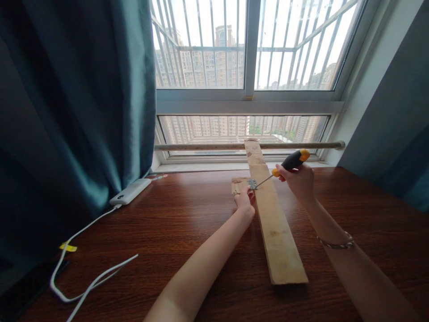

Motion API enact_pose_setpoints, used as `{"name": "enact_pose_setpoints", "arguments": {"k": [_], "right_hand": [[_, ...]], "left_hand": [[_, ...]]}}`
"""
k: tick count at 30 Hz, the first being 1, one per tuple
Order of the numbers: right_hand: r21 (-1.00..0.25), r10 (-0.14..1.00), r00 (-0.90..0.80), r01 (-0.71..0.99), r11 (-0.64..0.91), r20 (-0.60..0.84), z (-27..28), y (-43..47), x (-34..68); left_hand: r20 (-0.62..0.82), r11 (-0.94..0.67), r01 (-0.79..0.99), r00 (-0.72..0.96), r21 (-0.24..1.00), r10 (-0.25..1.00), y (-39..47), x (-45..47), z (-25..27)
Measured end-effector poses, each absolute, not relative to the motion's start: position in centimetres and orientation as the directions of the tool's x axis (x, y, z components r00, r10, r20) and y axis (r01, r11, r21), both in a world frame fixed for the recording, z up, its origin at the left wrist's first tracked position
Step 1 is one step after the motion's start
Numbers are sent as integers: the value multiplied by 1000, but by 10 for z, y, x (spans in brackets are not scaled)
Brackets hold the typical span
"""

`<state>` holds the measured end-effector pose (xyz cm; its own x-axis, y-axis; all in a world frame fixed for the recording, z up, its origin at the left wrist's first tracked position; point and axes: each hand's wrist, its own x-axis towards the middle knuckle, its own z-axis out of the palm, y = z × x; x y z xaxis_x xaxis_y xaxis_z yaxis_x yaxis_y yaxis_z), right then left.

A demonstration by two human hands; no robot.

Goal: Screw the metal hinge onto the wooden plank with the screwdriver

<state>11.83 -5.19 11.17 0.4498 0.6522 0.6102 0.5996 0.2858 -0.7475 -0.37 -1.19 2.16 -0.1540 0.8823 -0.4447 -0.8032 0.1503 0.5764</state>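
Observation:
A black-and-yellow screwdriver (292, 162) is gripped by its handle in my right hand (300, 182), with the shaft slanting down to the left. Its tip meets a small metal hinge (252, 184). The hinge bridges a long pale wooden board (273, 223) and a short wooden piece (238, 185) on the board's left. My left hand (245, 203) is closed at the hinge's lower edge, thumb and fingers pinching there. Part of what those fingertips touch is hidden.
Everything lies on a dark reddish-brown wooden table (187, 241). A white power bank (130, 191) with a white cable (78, 232) lies at the left, beside a dark curtain (77, 98). Behind the table, a horizontal rail (208, 146) crosses the window; the board's far end reaches towards it.

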Motion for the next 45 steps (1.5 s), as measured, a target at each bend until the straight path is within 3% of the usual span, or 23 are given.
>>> {"name": "enact_pose_setpoints", "arguments": {"k": [13, 28, 35, 40, 45], "right_hand": [[-798, 741, 393, 516, 313, 545, 115, -53, 120], [-779, 727, 375, 522, 346, 574, 119, -61, 111], [-920, 877, 280, 141, 365, 391, 120, -55, 116], [-941, 937, 150, -80, 329, 315, 124, -56, 127], [-937, 909, 229, 114, 329, 347, 118, -50, 130]], "left_hand": [[-431, 147, -793, -156, 591, 889, -7, -3, 14], [-433, 147, -783, -168, 604, 886, -8, -3, 15], [-428, 155, -771, -163, 617, 889, -7, -3, 15], [-438, 150, -779, -172, 608, 883, -7, -3, 15], [-440, 155, -778, -168, 608, 882, -7, -4, 15]]}}
